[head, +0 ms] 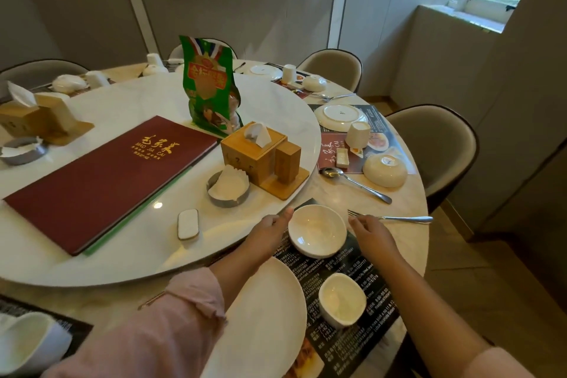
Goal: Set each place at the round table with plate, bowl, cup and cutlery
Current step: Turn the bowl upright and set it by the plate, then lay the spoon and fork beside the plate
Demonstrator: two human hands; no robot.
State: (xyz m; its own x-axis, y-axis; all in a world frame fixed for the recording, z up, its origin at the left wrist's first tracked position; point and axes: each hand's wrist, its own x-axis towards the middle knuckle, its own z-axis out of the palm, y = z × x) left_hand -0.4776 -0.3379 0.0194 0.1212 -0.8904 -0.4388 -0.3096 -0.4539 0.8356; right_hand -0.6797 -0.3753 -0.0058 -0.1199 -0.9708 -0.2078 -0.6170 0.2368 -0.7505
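On the dark placemat (343, 344) before me stand an upright white bowl (317, 230), a white cup (342, 299) and a large white plate (264, 316). My left hand (271, 232) lies just left of the bowl, thumb near its rim, holding nothing. My right hand (369, 232) hovers just right of the bowl, fingertips at the tines of a fork (399, 218) on the table; whether it grips the fork is unclear. At the place to the right lie a spoon (356, 182), an upturned bowl (385, 170), an upturned cup (357, 133) and a plate (340, 116).
The white turntable (153, 101) carries a red menu (104, 178), a wooden tissue box (260, 155), a green bag (210, 86), an ashtray (227, 189) and a small white dish (187, 224). Beige chairs (435, 144) ring the table. More set places lie at the far side.
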